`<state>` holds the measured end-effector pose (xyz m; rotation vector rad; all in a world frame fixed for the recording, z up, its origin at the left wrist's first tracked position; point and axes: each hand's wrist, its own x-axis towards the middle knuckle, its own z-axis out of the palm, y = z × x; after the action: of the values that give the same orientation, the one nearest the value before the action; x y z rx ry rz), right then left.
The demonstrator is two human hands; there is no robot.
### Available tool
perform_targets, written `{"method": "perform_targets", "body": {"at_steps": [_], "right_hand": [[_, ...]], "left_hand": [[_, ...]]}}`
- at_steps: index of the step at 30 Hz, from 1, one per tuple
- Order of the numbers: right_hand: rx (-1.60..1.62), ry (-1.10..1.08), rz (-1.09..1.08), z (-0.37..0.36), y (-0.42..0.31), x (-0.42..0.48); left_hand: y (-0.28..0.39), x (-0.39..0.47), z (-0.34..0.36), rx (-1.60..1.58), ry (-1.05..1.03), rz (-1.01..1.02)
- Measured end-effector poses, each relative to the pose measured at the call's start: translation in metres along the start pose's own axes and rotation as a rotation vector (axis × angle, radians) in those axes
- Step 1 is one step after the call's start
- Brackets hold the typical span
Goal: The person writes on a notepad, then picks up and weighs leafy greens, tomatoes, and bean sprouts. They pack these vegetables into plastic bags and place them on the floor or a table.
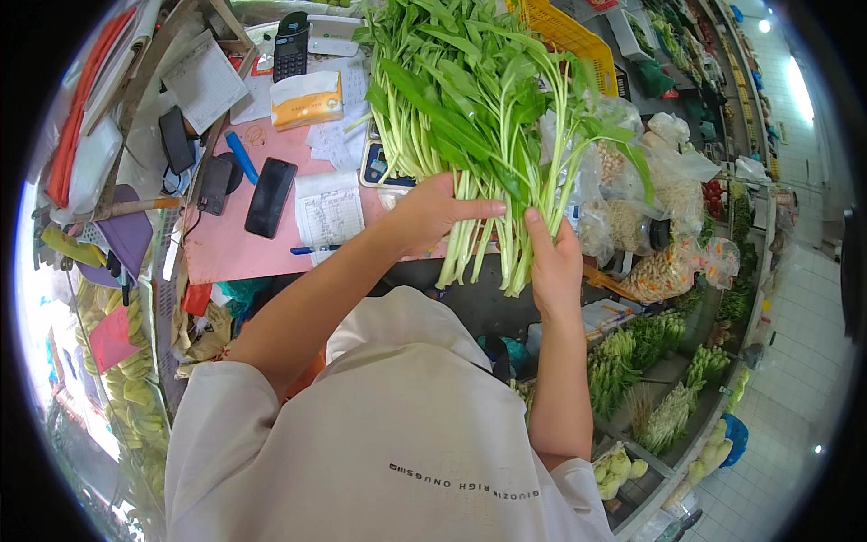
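Note:
Both my hands grip a large bunch of leafy greens with long pale stems (467, 122), likely water spinach. My left hand (437, 210) wraps the lower stems from the left, its thumb pointing right across them. On the right, my right hand (555, 261) holds more stems near their cut ends, thumb on top. The leaves fan away from me over the desk, and the stem ends hang towards my chest. Beneath the greens, partly hidden, is a device with a dark blue panel (374, 164). The fingers behind the stems are mostly hidden.
On the pink desktop (223, 254) lie a black smartphone (271, 198), a handwritten notepad (330, 210), a blue pen (315, 250) and a tissue pack (307, 101). A yellow plastic crate (576, 40) stands beyond the greens. Bagged peanuts (653, 274) lie at right, above vegetable bins.

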<state>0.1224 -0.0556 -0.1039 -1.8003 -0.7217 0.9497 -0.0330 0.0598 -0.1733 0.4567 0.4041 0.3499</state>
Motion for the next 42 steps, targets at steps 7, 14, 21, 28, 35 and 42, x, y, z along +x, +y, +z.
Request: {"method": "perform_targets", "body": {"at_steps": [7, 14, 21, 28, 35, 42], "right_hand": [[0.057, 0.151, 0.064, 0.003, -0.032, -0.009], [0.175, 0.537, -0.242, -0.057, -0.088, -0.007], [0.292, 0.605, -0.476, -0.138, -0.159, -0.027], [0.298, 0.459, -0.402, -0.150, -0.140, -0.028], [0.162, 0.468, -0.200, -0.154, -0.083, -0.013], [-0.020, 0.472, -0.019, -0.202, -0.063, -0.004]], "left_hand": [[-0.006, 0.004, 0.023, 0.192, -0.051, 0.222], [0.015, 0.004, 0.034, 0.441, 0.119, 0.251], [0.063, 0.017, 0.041, 0.535, 0.233, 0.350], [0.054, 0.070, 0.013, 0.963, 0.655, 0.511], [-0.060, -0.043, 0.002, 0.910, 0.390, 0.732], [-0.150, -0.106, -0.094, 0.872, 0.240, 0.186]]}}
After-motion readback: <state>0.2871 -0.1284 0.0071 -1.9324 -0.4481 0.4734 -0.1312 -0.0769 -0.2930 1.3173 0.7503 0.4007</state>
